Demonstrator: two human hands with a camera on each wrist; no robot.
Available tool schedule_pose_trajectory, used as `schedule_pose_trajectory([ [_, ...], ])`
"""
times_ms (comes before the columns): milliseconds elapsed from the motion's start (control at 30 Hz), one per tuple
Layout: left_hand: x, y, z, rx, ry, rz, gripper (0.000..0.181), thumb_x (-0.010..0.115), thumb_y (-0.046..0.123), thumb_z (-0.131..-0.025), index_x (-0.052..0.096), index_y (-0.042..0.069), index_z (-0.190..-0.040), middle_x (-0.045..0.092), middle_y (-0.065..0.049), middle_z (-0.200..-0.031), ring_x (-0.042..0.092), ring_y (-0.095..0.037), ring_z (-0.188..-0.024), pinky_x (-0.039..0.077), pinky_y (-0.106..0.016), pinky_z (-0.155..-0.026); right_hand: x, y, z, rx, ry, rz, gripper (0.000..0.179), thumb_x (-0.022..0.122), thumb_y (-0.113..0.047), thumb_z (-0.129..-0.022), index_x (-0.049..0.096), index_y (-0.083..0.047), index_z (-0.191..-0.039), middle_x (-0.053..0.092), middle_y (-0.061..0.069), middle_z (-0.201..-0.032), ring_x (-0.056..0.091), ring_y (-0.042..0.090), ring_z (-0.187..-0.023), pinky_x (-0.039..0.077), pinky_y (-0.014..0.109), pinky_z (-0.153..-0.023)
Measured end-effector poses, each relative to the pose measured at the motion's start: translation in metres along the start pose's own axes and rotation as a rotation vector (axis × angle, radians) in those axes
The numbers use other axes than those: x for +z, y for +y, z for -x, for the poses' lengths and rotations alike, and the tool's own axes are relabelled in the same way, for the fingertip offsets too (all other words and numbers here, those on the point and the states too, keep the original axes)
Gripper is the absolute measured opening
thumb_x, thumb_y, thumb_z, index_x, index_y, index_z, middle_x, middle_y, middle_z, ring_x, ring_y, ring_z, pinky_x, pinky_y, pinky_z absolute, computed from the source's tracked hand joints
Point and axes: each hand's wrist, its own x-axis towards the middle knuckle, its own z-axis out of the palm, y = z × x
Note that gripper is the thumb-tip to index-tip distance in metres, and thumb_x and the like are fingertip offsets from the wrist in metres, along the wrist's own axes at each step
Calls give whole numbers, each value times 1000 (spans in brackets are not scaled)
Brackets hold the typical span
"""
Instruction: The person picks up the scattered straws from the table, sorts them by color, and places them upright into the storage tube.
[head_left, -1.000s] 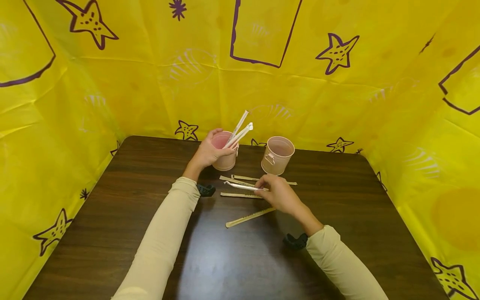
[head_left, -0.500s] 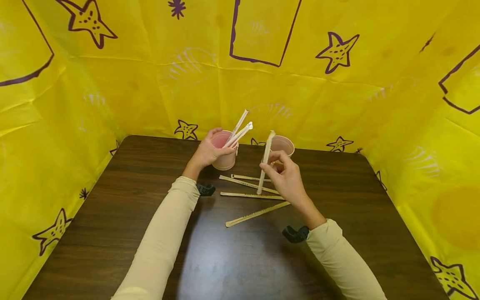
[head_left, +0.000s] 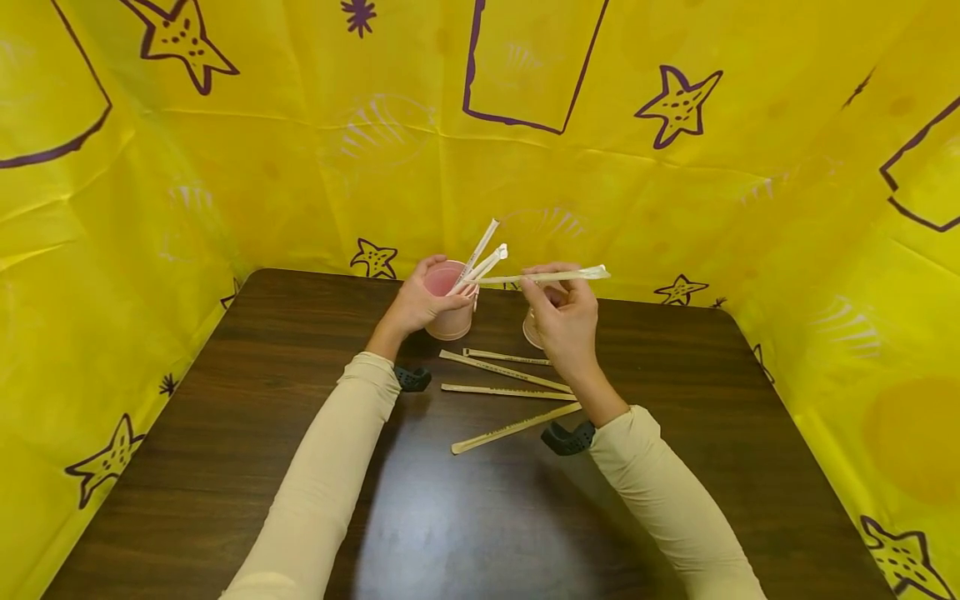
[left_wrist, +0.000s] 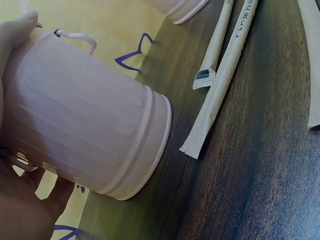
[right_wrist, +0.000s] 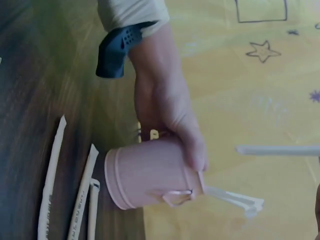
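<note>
My left hand (head_left: 422, 302) grips the left pink pail (head_left: 450, 325) near its rim, thumb in front and fingers around the far side. In the left wrist view the pail's ribbed wall (left_wrist: 85, 115) fills much of the frame. Wrapped straws (head_left: 489, 265) lean out of it to the right. Between thumb and fingers my right hand (head_left: 567, 321) pinches another paper-wrapped straw (head_left: 592, 273), held nearly level. Its left end overlaps the pail's rim in the head view; in the right wrist view the held straw (right_wrist: 280, 150) shows apart from the pail (right_wrist: 150, 175).
A second pink pail (head_left: 532, 332) stands on the right, mostly hidden behind my right hand. Several wrapped straws (head_left: 513, 427) lie on the dark wooden table (head_left: 300, 467) in front of the pails. A yellow patterned cloth (head_left: 300, 192) hangs close behind the table.
My right hand has lifted the straw from among those on the table, turned it upright, then tipped it level toward the left pail. My left hand and its pail have stayed in place.
</note>
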Motion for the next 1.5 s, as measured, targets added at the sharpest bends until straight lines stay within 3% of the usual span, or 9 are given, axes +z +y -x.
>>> schedule_pose_trajectory([
  [200,0,1,1,-3,-9,7,96,94,35,-72,39,21,-150,55,-15,-142,54,-31,-130,43,-48,-113,18,17,-11,16,-66,74,22,74,-7,-92,66,5,-108,68,5,-85,37,7,-42,30,19,-40],
  [367,0,0,0,-3,-14,8,96,93,35,-74,38,20,-151,56,-15,-143,55,-32,-130,43,-48,-113,30,32,-15,99,-131,166,23,75,-15,-94,67,-1,-109,63,13,-82,38,8,-44,30,19,-41],
  [500,1,0,0,-2,-20,21,96,92,34,-75,37,19,-152,55,-16,-143,55,-32,-129,44,-48,-112,36,43,-21,148,-156,231,21,77,-18,-92,66,-5,-105,66,11,-85,37,9,-46,29,19,-42],
  [667,3,0,-1,-1,-31,14,97,92,34,-75,36,20,-153,55,-15,-143,54,-32,-129,44,-48,-112,40,52,-31,171,-162,329,21,79,-18,-91,67,-7,-103,74,10,-99,48,18,-63,35,18,-52],
  [767,3,1,-1,-10,-26,-5,97,92,37,-74,37,21,-153,56,-14,-143,55,-31,-129,44,-49,-112,44,57,-36,214,-201,371,22,77,-20,-92,67,-7,-106,76,11,-103,52,13,-60,40,17,-52],
  [867,0,3,0,-20,-25,-7,98,92,38,-74,37,21,-153,55,-14,-144,54,-32,-129,44,-50,-112,50,62,-39,266,-255,390,23,75,-21,-94,67,-6,-110,76,11,-107,55,11,-56,43,19,-50],
  [1033,-2,3,1,-11,-18,12,98,92,36,-75,37,18,-154,52,-14,-147,50,-32,-134,39,-51,-116,63,69,-43,310,-297,416,24,75,-19,-94,68,-5,-111,77,13,-108,67,17,-83,48,17,-60],
  [1233,-1,1,0,11,-18,35,95,90,29,-77,36,14,-154,50,-12,-152,46,-32,-140,33,-51,-121,72,73,-43,339,-332,427,23,75,-17,-93,68,-3,-111,77,14,-106,65,14,-66,50,18,-51],
  [1500,-2,-1,0,-1,-16,17,92,88,27,-79,36,17,-155,46,-15,-155,43,-34,-143,31,-51,-122,76,73,-42,349,-348,455,24,75,-18,-93,68,-4,-112,77,13,-107,71,21,-84,51,18,-61],
])
